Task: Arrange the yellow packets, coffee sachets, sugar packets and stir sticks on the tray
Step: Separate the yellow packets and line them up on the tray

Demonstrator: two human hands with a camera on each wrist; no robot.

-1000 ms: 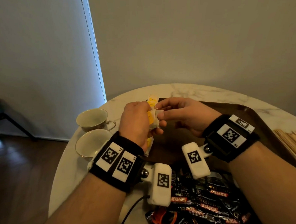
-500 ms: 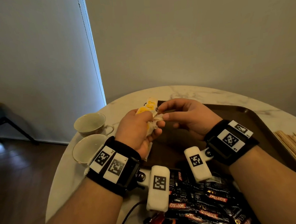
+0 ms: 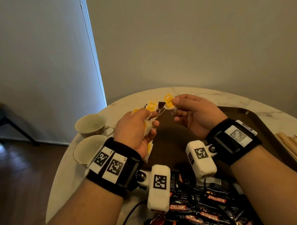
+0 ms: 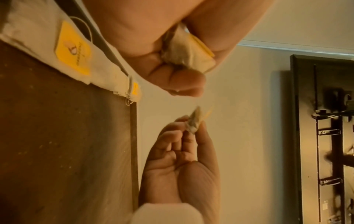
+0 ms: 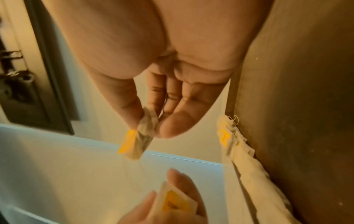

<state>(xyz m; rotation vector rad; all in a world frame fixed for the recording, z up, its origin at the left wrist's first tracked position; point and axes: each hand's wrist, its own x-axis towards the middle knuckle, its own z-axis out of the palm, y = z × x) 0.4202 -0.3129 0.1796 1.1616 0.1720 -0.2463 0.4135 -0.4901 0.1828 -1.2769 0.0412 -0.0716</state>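
The right hand (image 3: 194, 115) pinches one yellow packet (image 3: 168, 101) above the tray (image 3: 258, 123); the left hand (image 3: 136, 130) squeezes a bunch; they look light, soft, maybe tangled by strings; hold the paper edge.

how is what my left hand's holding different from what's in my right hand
The left hand grips a bunch of yellow packets in a closed fist; the right hand pinches one packet at its fingertips. The bunch looks crumpled; the single packet hangs flat. Both are above the tray, with thin strings between them.
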